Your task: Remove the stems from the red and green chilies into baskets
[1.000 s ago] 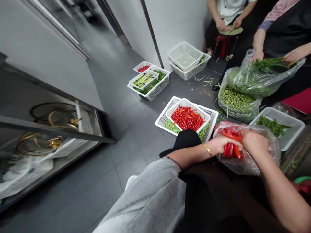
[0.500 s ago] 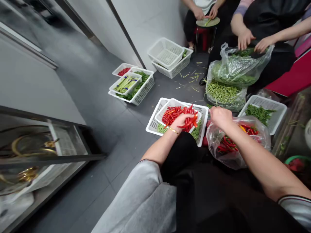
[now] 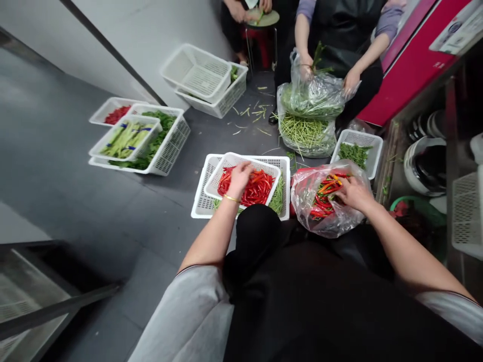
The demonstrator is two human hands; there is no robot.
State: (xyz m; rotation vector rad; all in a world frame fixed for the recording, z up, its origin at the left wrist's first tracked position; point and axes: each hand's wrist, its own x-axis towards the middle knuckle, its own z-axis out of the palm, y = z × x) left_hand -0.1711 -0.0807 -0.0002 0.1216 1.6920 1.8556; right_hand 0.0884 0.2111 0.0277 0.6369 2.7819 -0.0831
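Observation:
My left hand [image 3: 240,179] is over the red chillies [image 3: 258,187] in a small white basket [image 3: 212,187], its fingers apart and low on the pile. That basket rests on a larger white basket [image 3: 201,201] with green beans [image 3: 278,195] in it. To the right, my right hand [image 3: 353,193] reaches into a clear plastic bag [image 3: 304,198] of chillies with green stems [image 3: 324,198]. Its fingertips touch red and orange chillies; whether they grip one is too small to tell.
White baskets of greens [image 3: 177,146] stand at the left, others [image 3: 196,75] by the wall. A co-worker's hands [image 3: 351,83] hold a bag of greens [image 3: 313,100] ahead; another person sits behind a stool [image 3: 268,19]. A basket of leaves [image 3: 372,158] is at the right.
The view has turned right. My left hand has let go of the chillies it held, now above the pile. My right hand has moved down into the chilli bag. The co-worker's hands have moved apart.

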